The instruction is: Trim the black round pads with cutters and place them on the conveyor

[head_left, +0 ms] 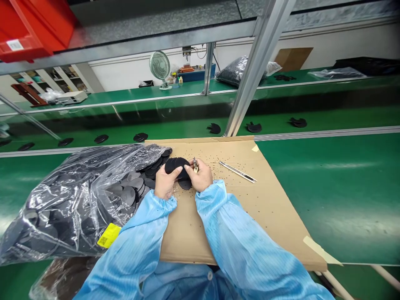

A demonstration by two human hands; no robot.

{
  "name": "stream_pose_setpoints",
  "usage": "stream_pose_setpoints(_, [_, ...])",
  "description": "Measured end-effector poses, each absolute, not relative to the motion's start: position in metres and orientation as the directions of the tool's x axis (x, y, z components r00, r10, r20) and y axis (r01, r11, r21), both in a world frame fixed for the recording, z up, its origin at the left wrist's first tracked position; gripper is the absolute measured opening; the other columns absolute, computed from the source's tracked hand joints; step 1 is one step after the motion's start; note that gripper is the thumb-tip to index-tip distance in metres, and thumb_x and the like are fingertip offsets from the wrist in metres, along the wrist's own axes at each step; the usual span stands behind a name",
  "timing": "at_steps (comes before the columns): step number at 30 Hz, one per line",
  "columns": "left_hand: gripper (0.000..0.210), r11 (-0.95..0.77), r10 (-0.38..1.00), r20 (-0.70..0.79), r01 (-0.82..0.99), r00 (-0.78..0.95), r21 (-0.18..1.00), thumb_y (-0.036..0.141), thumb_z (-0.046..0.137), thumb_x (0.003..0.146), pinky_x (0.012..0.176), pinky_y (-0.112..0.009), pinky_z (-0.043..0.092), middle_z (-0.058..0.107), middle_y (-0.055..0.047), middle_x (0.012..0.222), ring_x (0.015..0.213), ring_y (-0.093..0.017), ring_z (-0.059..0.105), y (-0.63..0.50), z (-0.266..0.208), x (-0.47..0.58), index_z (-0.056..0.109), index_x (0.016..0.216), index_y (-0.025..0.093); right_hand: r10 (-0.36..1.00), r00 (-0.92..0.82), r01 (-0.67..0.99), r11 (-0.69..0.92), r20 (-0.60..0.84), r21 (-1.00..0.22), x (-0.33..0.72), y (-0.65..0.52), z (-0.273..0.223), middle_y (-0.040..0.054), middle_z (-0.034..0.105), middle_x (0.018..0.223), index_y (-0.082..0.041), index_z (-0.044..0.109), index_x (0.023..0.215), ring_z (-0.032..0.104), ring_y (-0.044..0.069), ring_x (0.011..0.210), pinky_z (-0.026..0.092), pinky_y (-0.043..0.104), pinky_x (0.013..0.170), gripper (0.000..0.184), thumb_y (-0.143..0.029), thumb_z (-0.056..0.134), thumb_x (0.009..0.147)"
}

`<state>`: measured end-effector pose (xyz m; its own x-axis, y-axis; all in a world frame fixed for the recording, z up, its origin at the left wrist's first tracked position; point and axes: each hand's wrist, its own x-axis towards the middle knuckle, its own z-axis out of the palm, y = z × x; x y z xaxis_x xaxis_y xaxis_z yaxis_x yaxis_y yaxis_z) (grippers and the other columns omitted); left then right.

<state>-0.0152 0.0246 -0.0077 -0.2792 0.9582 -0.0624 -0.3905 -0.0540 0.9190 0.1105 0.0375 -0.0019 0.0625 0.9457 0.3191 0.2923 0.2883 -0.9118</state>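
Holding: your left hand (165,182) pinches a black disc (175,165) at its near edge.
Right hand (201,177): thumb on the disc's right side, fingers curled around a small metal tool (196,164).
Disc: between both your hands, over the cardboard (265,200); roundish, no clear long axis.
Tool: just right of the disc, tip pointing away.

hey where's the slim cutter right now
In the head view, the slim cutter lies on the cardboard sheet, right of the picture's middle, just beyond the right hand on that side.
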Motion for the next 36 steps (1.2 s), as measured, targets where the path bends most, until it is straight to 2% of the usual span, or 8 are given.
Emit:
stream_pose_setpoints(3, [0.054, -0.055, 0.946, -0.07, -0.372, -0.316, 0.927, 0.029, 0.086, 0.051, 0.075, -0.038, 0.054, 0.069, -0.009, 0.094, 0.083, -0.022, 0.066, 0.0245, -0.0066, -0.0149, 0.064, 0.098, 0.013, 0.939, 0.076, 0.312, 0.297, 0.335, -0.903, 0.1082, 0.0361, -0.0022, 0.0008, 0.062, 0.07, -0.02, 0.059, 0.08, 0.056, 0.016, 0.065, 0.043, 0.029, 0.066, 0.019, -0.038, 0.059, 0.074])
stream_pose_setpoints(8, [0.047, -0.044, 0.967, -0.06, -0.392, -0.249, 0.919, 0.032, 0.083, 0.058, 0.07, -0.036, 0.055, 0.069, -0.009, 0.094, 0.08, -0.02, 0.065, 0.0225, -0.0033, -0.0142, 0.064, 0.097, 0.012, 0.966, 0.074, 0.203, 0.23, 0.249, -0.952, 0.1076, 0.038, -0.0052, -0.0013, 0.059, 0.066, -0.02, 0.056, 0.078, 0.053, 0.015, 0.061, 0.042, 0.028, 0.062, 0.021, -0.04, 0.06, 0.073])
stream_pose_setpoints(15, [0.052, -0.097, 0.971, 0.004, -0.379, -0.24, 0.92, 0.03, 0.083, 0.059, 0.085, -0.04, 0.053, 0.068, -0.011, 0.104, 0.093, -0.023, 0.065, 0.0223, -0.0082, -0.0129, 0.063, 0.104, 0.014, 0.976, 0.089, 0.17, 0.183, 0.2, -0.968, 0.1079, 0.0416, -0.0064, -0.0016, 0.058, 0.066, -0.019, 0.056, 0.076, 0.053, 0.014, 0.061, 0.042, 0.027, 0.061, 0.025, -0.043, 0.062, 0.07])
stream_pose_setpoints(22, [0.052, -0.062, 0.982, -0.022, -0.429, -0.189, 0.901, 0.031, 0.084, 0.058, 0.08, -0.041, 0.055, 0.069, -0.011, 0.101, 0.09, -0.025, 0.067, 0.0217, -0.0059, -0.0166, 0.063, 0.102, 0.013, 0.982, 0.045, 0.107, 0.178, 0.183, -0.978, 0.106, 0.0398, -0.0042, 0.0, 0.063, 0.072, -0.019, 0.062, 0.085, 0.056, 0.015, 0.065, 0.047, 0.029, 0.066, 0.031, -0.045, 0.067, 0.068])
stream_pose_setpoints(26, [0.048, -0.051, 0.988, -0.016, -0.423, -0.153, 0.905, 0.03, 0.083, 0.058, 0.079, -0.041, 0.055, 0.069, -0.009, 0.098, 0.087, -0.023, 0.066, 0.0207, -0.0051, -0.0171, 0.063, 0.098, 0.014, 0.984, 0.024, -0.05, 0.177, 0.176, -0.983, 0.1054, 0.039, -0.0025, 0.0012, 0.064, 0.074, -0.018, 0.062, 0.085, 0.058, 0.015, 0.066, 0.049, 0.029, 0.066, 0.033, -0.043, 0.071, 0.065])
stream_pose_setpoints(30, [0.045, -0.06, 0.989, -0.007, -0.436, -0.151, 0.898, 0.028, 0.084, 0.057, 0.079, -0.039, 0.054, 0.068, -0.007, 0.092, 0.084, -0.021, 0.065, 0.0199, -0.0043, -0.015, 0.063, 0.094, 0.014, 0.992, 0.014, -0.224, 0.129, 0.129, -0.966, 0.1052, 0.0411, -0.0037, -0.0003, 0.062, 0.072, -0.018, 0.061, 0.083, 0.058, 0.014, 0.065, 0.05, 0.028, 0.065, 0.037, -0.038, 0.077, 0.056])
stream_pose_setpoints(33, [0.044, -0.078, 0.989, 0.011, -0.447, -0.15, 0.891, 0.026, 0.084, 0.057, 0.084, -0.038, 0.052, 0.068, -0.006, 0.092, 0.085, -0.019, 0.065, 0.0194, -0.0049, -0.0129, 0.063, 0.094, 0.013, 0.994, 0.052, -0.266, 0.107, 0.096, -0.958, 0.1049, 0.0429, -0.0047, -0.002, 0.059, 0.067, -0.018, 0.06, 0.079, 0.055, 0.013, 0.061, 0.049, 0.026, 0.061, 0.038, -0.035, 0.08, 0.051])
stream_pose_setpoints(36, [0.043, -0.091, 0.99, 0.028, -0.459, -0.141, 0.884, 0.024, 0.084, 0.058, 0.088, -0.036, 0.05, 0.068, -0.007, 0.096, 0.088, -0.018, 0.064, 0.019, -0.0058, -0.0118, 0.064, 0.095, 0.013, 0.993, 0.085, -0.239, 0.102, 0.084, -0.966, 0.1047, 0.043, -0.0041, -0.002, 0.058, 0.065, -0.018, 0.06, 0.077, 0.054, 0.013, 0.059, 0.048, 0.026, 0.058, 0.038, -0.036, 0.08, 0.05])
